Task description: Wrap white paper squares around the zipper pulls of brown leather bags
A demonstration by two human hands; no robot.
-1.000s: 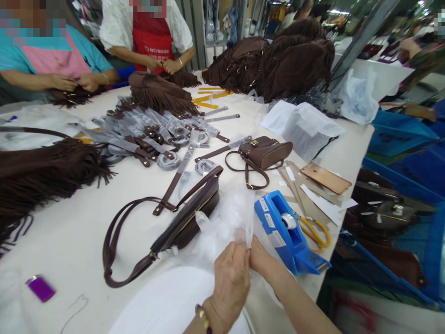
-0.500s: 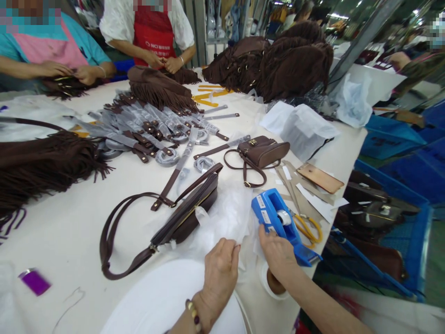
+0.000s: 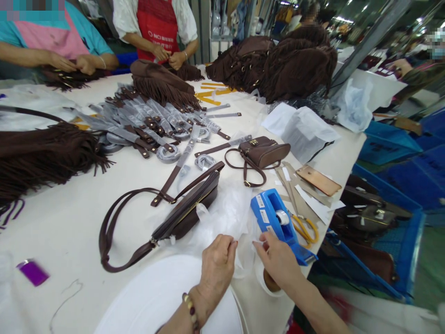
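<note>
My left hand (image 3: pixel 217 265) is closed on a sheet of thin clear plastic wrap (image 3: pixel 225 213) at the near edge of the table. The wrap lies against a dark brown shoulder bag (image 3: pixel 184 214) whose long strap loops to the left. My right hand (image 3: pixel 278 260) sits just beside the left, its thumb and forefinger pinched at the near end of a blue tape dispenser (image 3: pixel 274 215). What the pinch holds is too small to make out. A white tape roll (image 3: pixel 267 282) lies partly under my right wrist.
Yellow-handled scissors (image 3: pixel 306 229), a phone (image 3: pixel 319 180) and paper strips lie right of the dispenser. A small brown bag (image 3: pixel 262 153), several wrapped straps (image 3: pixel 153 127) and fringed brown bags (image 3: pixel 41 155) cover the table. Two people (image 3: pixel 163 28) work at the far side. Blue crates (image 3: pixel 389 148) stand to the right.
My right hand left the plastic wrap, reached to the tape dispenser, and now draws back from it pinched. My left hand stayed on the wrap.
</note>
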